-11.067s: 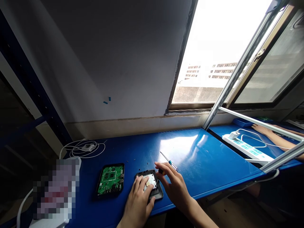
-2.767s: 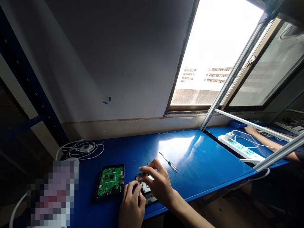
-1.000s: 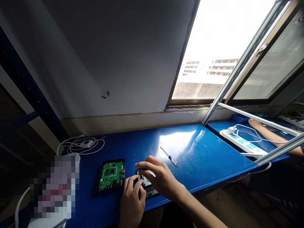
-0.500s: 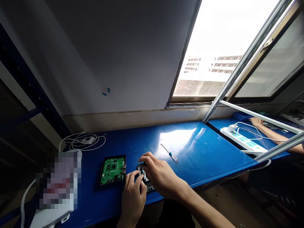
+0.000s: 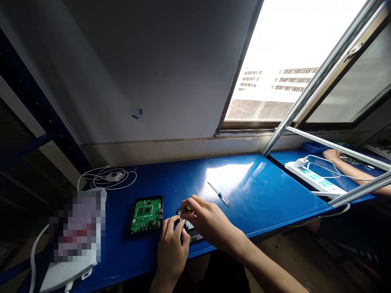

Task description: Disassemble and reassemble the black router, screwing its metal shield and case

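Observation:
Near the front edge of the bench, a black plastic casing [image 5: 194, 235] with a pale part inside lies partly covered by both hands. My left hand [image 5: 172, 244] is at the casing's left side, its bent fingers gripping the edge. Over the casing's upper part, my right hand [image 5: 203, 217] pinches a small dark piece with a yellow spot [image 5: 188, 208]; the fingers hide most of it. To the left, a green circuit board [image 5: 147, 211] sits in a black open case. A screwdriver [image 5: 220, 195] with a clear and blue handle lies beyond my right hand.
Small screws [image 5: 175, 191] lie on the blue bench [image 5: 244, 211]. On the left are a white power strip [image 5: 70, 273], partly pixelated, and a coiled white cable [image 5: 114, 176]. Metal framing [image 5: 317, 142] and another power strip [image 5: 314, 179] stand right, near another person's hand [image 5: 332, 155].
My right hand has lifted and turned slightly, so a yellow spot and more of the casing show. My left hand stays at the casing's edge. The view has shifted slightly.

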